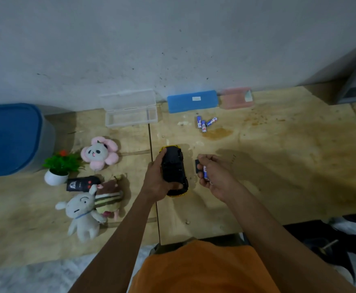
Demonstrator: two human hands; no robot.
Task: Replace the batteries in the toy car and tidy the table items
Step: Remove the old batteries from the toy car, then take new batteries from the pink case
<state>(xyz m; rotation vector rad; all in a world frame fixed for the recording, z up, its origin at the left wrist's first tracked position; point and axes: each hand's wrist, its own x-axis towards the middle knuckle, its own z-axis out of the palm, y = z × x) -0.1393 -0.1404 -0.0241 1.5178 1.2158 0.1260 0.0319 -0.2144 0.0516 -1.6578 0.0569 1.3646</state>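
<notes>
The yellow toy car (174, 166) lies upside down at the middle of the wooden table (278, 166), its black underside facing up. My left hand (157, 178) grips the car from its left side. Just right of the car, my right hand (214, 176) holds a blue and white battery (205, 172) in its curled fingers. A small black cover piece (197, 166) sits at that hand's fingertips. Three more blue batteries (204, 123) lie loose farther back on the table.
An open clear case (130, 115), a blue case (192, 101) and a pink case (236, 98) line the wall. Left of the car are a pink plush (100, 153), a white plush (82, 214), a striped plush (109, 197), a black remote (82, 183), a potted plant (59, 168) and a blue-lidded bin (10, 138).
</notes>
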